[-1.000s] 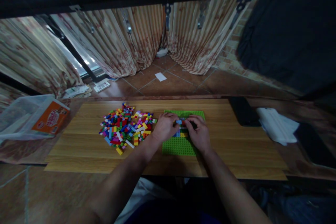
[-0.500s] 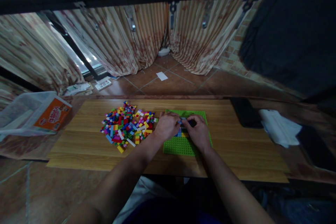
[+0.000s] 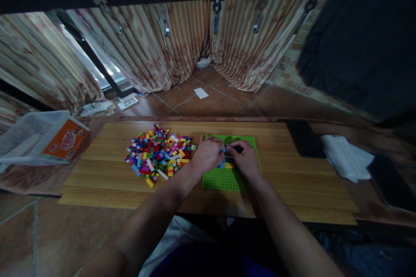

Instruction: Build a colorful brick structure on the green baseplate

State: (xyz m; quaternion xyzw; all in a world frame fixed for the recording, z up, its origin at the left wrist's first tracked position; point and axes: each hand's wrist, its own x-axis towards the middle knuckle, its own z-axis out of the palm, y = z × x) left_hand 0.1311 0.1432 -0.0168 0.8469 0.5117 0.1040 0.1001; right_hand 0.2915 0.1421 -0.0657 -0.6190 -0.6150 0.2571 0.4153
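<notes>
A green studded baseplate [image 3: 222, 181] lies on the wooden board under both hands. My left hand [image 3: 209, 154] is closed above its left half, and a small light-blue brick [image 3: 223, 149] shows at the fingertips. Over the right half, my right hand [image 3: 247, 159] has its fingers drawn together close to the left fingertips. A dark piece [image 3: 238, 149] shows beside its fingers; whether they grip it is unclear. Between the hands, blue bricks [image 3: 222, 164] and yellow bricks [image 3: 229, 165] sit on the baseplate, partly covered by my fingers.
Left of the baseplate spreads a heap of loose coloured bricks [image 3: 156, 156] on the wooden board [image 3: 107, 181]. A clear plastic bin [image 3: 32, 138] with an orange label stands at far left. A black flat object [image 3: 305, 138] and white papers [image 3: 346, 158] lie to the right.
My right hand's fingers have shifted slightly and the gap between the two hands' fingertips looks a little different. My left hand stays nearly in place. The whole view has shifted very slightly.
</notes>
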